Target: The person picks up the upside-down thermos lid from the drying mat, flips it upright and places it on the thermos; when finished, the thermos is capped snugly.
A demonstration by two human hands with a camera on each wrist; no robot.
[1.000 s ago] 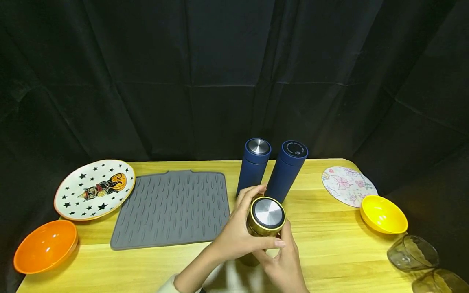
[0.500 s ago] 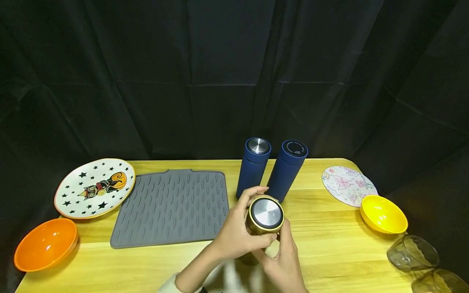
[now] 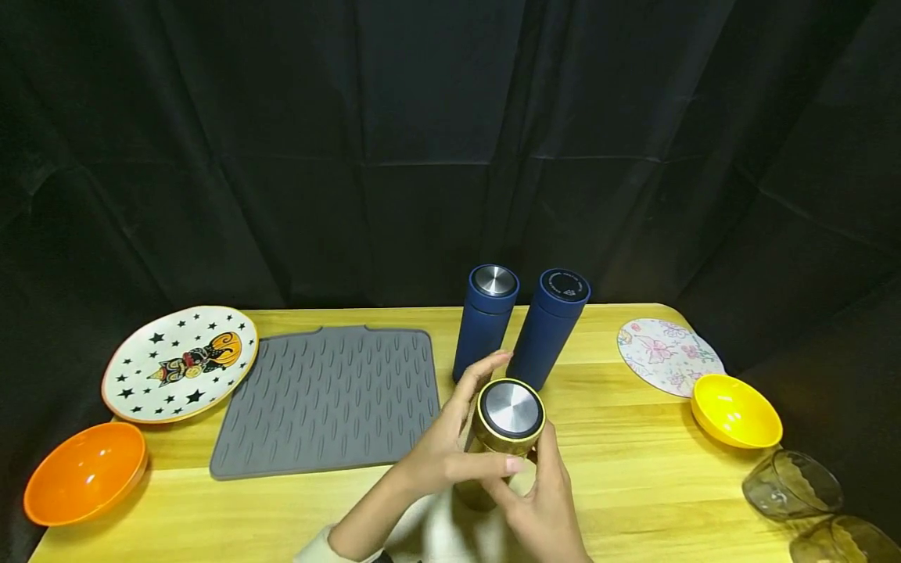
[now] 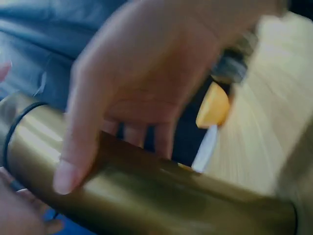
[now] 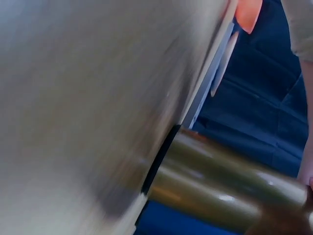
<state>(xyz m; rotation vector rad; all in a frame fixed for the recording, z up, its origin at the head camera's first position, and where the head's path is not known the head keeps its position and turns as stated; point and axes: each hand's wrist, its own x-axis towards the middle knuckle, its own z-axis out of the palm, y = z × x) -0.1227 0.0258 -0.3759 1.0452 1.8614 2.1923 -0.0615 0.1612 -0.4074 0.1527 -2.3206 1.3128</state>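
Gold flask [image 3: 503, 438], lower centre: rigid metal, smooth, likely slippery, some weight. Left hand [image 3: 450, 446] curls round the upper body; right hand [image 3: 542, 508] grips lower down.

I'm seeing a gold flask [image 3: 501, 438] w/ a shiny metallic body and a brushed steel cap. The two blue bottles [image 3: 521, 328] are looking matt. The table [image 3: 633, 469] is showing smooth wood grain, the grey mat [image 3: 327, 399] is looking like ribbed rubber, the bowls [image 3: 735, 410] glossy, the backdrop [image 3: 281, 156] black cloth.
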